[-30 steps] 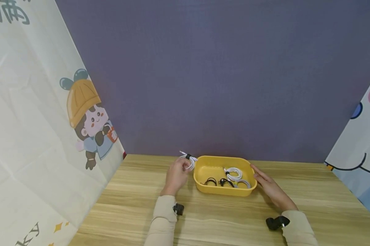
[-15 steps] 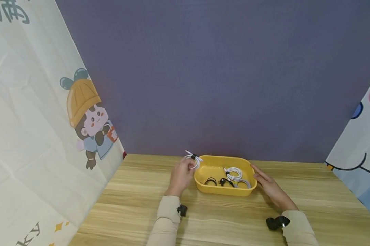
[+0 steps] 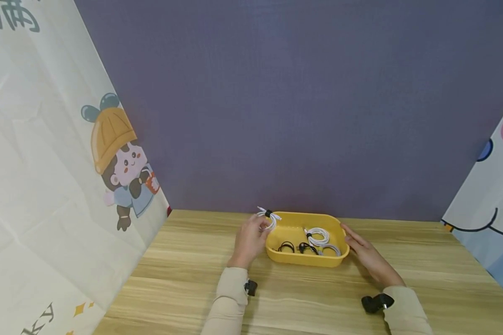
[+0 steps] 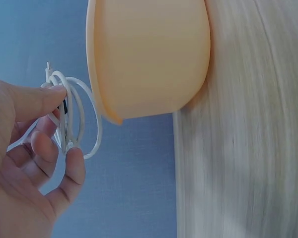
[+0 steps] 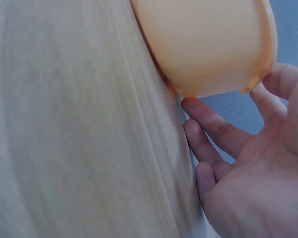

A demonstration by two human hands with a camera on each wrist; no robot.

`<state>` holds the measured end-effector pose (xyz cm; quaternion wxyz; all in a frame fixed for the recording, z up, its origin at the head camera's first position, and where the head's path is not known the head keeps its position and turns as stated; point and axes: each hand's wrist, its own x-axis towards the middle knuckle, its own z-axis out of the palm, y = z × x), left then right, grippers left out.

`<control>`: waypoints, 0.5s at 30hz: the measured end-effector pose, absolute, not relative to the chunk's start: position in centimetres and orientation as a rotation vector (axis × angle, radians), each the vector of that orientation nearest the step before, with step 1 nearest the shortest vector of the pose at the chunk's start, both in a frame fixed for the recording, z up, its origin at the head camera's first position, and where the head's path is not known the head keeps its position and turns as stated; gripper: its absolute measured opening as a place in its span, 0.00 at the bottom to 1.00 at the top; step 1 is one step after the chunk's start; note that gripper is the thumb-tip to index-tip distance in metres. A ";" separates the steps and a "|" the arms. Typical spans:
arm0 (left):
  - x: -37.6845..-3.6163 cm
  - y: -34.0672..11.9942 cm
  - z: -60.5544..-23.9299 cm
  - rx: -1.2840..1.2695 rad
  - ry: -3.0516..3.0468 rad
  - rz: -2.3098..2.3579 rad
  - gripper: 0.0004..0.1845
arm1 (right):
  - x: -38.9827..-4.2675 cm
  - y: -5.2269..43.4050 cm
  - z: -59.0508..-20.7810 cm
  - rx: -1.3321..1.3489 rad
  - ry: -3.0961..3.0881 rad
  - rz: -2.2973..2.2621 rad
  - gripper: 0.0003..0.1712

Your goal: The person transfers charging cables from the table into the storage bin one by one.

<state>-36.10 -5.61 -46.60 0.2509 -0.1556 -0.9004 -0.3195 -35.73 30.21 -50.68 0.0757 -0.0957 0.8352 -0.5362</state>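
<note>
Thumb and fingers of my left hand (image 3: 249, 240) pinch a coiled white cable (image 4: 81, 116) bound with a black tie. In the head view this coil hangs over the left end of a yellow plastic box (image 3: 303, 259). The left wrist view has it just outside the box's rim. My right hand (image 3: 372, 261) touches the box's right end with fingers extended, its thumb at the rim. Inside the box lie another white cable coil (image 3: 327, 236), a grey cable (image 3: 337, 251), a black cable (image 3: 303, 246) and a thin black loop (image 3: 292, 244).
The box stands on a wood-grain table (image 3: 293, 298) close to its back edge. Behind rises a dark blue-purple backdrop (image 3: 301, 116). A printed white sheet (image 3: 46, 163) hangs on the left, and another (image 3: 486, 209) on the right.
My left hand has moved right with the white cable, from beside the box to over its left end. The right hand and the box stay in place.
</note>
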 end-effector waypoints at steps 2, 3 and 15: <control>-36.1 -5.4 -46.6 -0.434 -2.437 -0.858 0.04 | -35.7 30.3 -50.7 -0.287 2.502 -1.610 0.40; -36.1 -5.4 -46.6 -0.438 -2.434 -0.856 0.05 | -35.7 30.3 -50.7 -0.286 2.503 -1.609 0.40; -35.6 -4.2 -46.5 -0.478 -2.455 -0.828 0.06 | -35.9 30.6 -50.9 -0.282 2.500 -1.615 0.40</control>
